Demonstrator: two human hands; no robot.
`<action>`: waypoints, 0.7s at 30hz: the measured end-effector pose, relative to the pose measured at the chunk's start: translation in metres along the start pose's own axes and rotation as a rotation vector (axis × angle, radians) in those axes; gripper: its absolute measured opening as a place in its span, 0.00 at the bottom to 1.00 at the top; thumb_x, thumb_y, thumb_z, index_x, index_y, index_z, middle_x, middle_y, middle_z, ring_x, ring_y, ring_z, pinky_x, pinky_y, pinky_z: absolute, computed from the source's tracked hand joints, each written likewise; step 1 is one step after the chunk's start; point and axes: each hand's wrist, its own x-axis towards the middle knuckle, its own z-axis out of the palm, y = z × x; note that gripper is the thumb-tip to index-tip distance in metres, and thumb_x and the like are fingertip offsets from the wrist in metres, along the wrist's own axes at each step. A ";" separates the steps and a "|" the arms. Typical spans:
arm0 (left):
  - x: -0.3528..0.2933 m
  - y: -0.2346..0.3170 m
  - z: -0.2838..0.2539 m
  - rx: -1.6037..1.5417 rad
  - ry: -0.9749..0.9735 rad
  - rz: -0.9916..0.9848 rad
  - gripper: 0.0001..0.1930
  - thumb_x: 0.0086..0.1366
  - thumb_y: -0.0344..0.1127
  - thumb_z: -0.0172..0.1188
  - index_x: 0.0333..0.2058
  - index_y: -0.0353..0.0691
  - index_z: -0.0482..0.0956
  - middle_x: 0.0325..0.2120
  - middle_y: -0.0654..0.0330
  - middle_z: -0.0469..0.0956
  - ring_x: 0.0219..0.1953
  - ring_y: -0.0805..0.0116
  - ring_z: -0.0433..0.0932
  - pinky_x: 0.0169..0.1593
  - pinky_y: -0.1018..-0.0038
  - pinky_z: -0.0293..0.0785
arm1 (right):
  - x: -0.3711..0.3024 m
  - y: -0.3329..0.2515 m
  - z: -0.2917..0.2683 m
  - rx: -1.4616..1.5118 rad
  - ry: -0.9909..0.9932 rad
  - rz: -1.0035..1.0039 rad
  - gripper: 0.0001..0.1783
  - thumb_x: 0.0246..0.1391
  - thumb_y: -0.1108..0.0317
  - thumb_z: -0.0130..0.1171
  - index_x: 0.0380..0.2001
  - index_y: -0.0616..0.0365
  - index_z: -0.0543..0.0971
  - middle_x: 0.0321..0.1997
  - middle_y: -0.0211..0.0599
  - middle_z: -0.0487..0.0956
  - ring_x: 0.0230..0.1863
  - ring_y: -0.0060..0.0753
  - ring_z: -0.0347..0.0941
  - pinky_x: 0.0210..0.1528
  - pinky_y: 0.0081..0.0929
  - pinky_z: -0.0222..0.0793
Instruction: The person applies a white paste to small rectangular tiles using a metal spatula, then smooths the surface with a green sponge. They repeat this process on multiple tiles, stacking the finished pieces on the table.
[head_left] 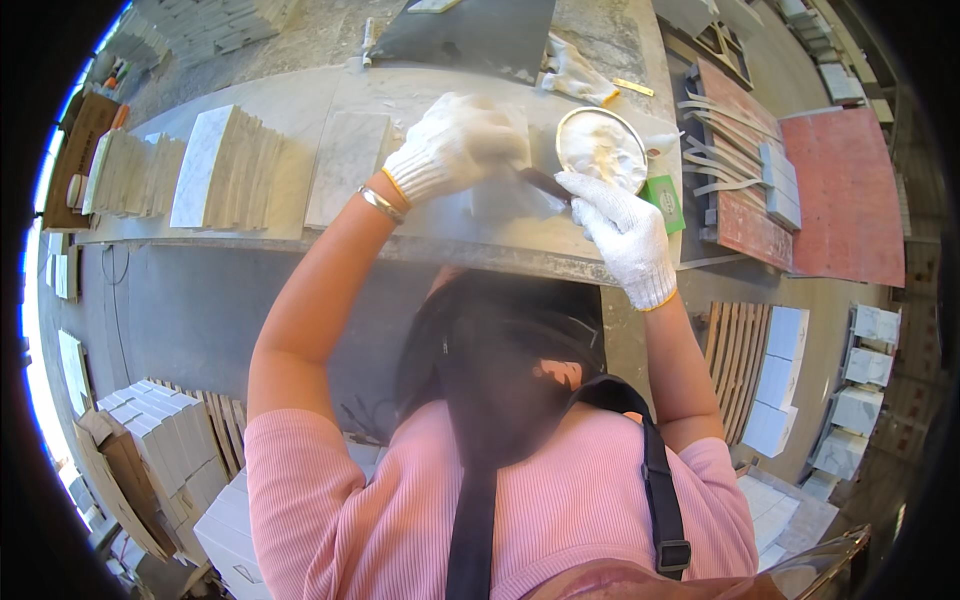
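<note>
Both my hands wear white knitted gloves with yellow cuffs. My left hand (455, 145) is over the worktable (420, 225), its fingers curled and smeared by motion. A pale, blurred tile (500, 205) shows just below and beside it; whether the left fingers grip it I cannot tell. At the fingertips of my right hand (625, 235) is a dark, flat, narrow tool (544, 185), slanting up toward the left hand. The right fingers are closed on it. Right above this hand stands a round tub of white paste (602, 150). A green box (663, 203) touches the right hand's outer side.
Marble tiles (225, 170) stand in rows on the table's left, by a flat tile (347, 165). Spare gloves (578, 75) lie behind the tub, near a dark sheet (465, 35). Rightward, a red board (840, 190) carries straps and tiles. Tile stacks (165, 440) stand beside me.
</note>
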 end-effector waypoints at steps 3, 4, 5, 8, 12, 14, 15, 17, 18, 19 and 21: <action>0.000 0.000 0.001 0.005 0.027 0.016 0.12 0.48 0.34 0.75 0.34 0.52 0.88 0.34 0.65 0.83 0.44 0.57 0.79 0.49 0.62 0.72 | 0.010 0.001 -0.010 0.054 -0.104 0.034 0.16 0.63 0.76 0.60 0.52 0.58 0.86 0.50 0.43 0.88 0.49 0.34 0.85 0.56 0.26 0.77; 0.000 0.000 0.001 0.012 0.039 0.023 0.12 0.48 0.34 0.75 0.34 0.52 0.88 0.34 0.65 0.83 0.44 0.57 0.79 0.49 0.62 0.73 | 0.012 0.002 -0.013 0.067 -0.137 0.039 0.16 0.64 0.76 0.60 0.53 0.58 0.86 0.50 0.42 0.88 0.50 0.33 0.85 0.57 0.26 0.76; 0.000 -0.001 0.002 0.020 0.040 0.029 0.12 0.48 0.34 0.75 0.34 0.51 0.88 0.34 0.64 0.83 0.44 0.57 0.79 0.48 0.62 0.73 | 0.014 0.002 -0.015 0.093 -0.167 0.049 0.16 0.64 0.76 0.59 0.53 0.58 0.86 0.50 0.42 0.88 0.51 0.32 0.84 0.58 0.26 0.76; 0.000 -0.002 0.002 0.029 0.040 0.041 0.12 0.47 0.34 0.75 0.33 0.51 0.87 0.34 0.64 0.84 0.43 0.56 0.79 0.48 0.61 0.74 | 0.014 0.000 -0.020 0.099 -0.210 0.070 0.15 0.65 0.75 0.59 0.53 0.59 0.86 0.51 0.40 0.88 0.53 0.30 0.84 0.60 0.27 0.74; 0.002 -0.002 0.002 -0.001 0.032 0.043 0.11 0.47 0.34 0.75 0.33 0.50 0.87 0.34 0.63 0.84 0.43 0.55 0.80 0.47 0.61 0.74 | 0.007 -0.001 -0.014 0.129 -0.167 0.108 0.16 0.65 0.75 0.59 0.54 0.60 0.85 0.52 0.41 0.88 0.52 0.31 0.84 0.60 0.27 0.75; 0.002 -0.003 0.002 -0.012 0.028 0.049 0.11 0.47 0.34 0.75 0.33 0.50 0.87 0.33 0.63 0.84 0.43 0.55 0.80 0.46 0.61 0.74 | 0.000 -0.002 -0.007 0.131 -0.101 0.152 0.17 0.64 0.75 0.60 0.54 0.60 0.85 0.53 0.42 0.88 0.52 0.32 0.84 0.60 0.28 0.75; 0.003 -0.003 0.002 -0.017 0.028 0.055 0.11 0.47 0.34 0.75 0.33 0.50 0.87 0.33 0.63 0.84 0.43 0.55 0.80 0.46 0.61 0.74 | -0.003 -0.002 -0.003 0.130 -0.076 0.191 0.17 0.64 0.75 0.60 0.55 0.60 0.85 0.52 0.43 0.87 0.52 0.33 0.84 0.59 0.29 0.76; 0.003 -0.003 0.002 -0.010 0.028 0.057 0.12 0.47 0.34 0.75 0.34 0.50 0.88 0.33 0.63 0.85 0.43 0.55 0.80 0.46 0.61 0.74 | -0.009 -0.003 0.005 0.086 0.005 0.119 0.17 0.63 0.74 0.61 0.55 0.59 0.84 0.52 0.44 0.87 0.50 0.35 0.85 0.57 0.29 0.77; 0.002 -0.003 0.002 0.003 0.028 0.053 0.12 0.47 0.34 0.75 0.34 0.51 0.88 0.33 0.63 0.85 0.43 0.55 0.80 0.46 0.61 0.74 | -0.012 -0.004 0.009 0.076 0.035 0.111 0.18 0.63 0.74 0.61 0.55 0.59 0.84 0.51 0.45 0.87 0.50 0.37 0.85 0.56 0.30 0.77; 0.002 -0.002 0.002 0.016 0.024 0.044 0.13 0.47 0.34 0.75 0.34 0.51 0.88 0.33 0.64 0.85 0.43 0.55 0.80 0.46 0.61 0.74 | -0.014 -0.005 0.013 0.064 0.065 0.103 0.18 0.63 0.74 0.61 0.55 0.59 0.84 0.51 0.46 0.87 0.49 0.38 0.86 0.55 0.30 0.78; 0.001 -0.002 0.002 0.037 0.003 0.025 0.13 0.48 0.34 0.75 0.35 0.52 0.88 0.34 0.64 0.85 0.43 0.56 0.80 0.47 0.60 0.74 | -0.018 -0.008 0.020 0.059 0.115 0.122 0.18 0.63 0.74 0.61 0.55 0.58 0.83 0.50 0.47 0.87 0.48 0.41 0.86 0.52 0.31 0.78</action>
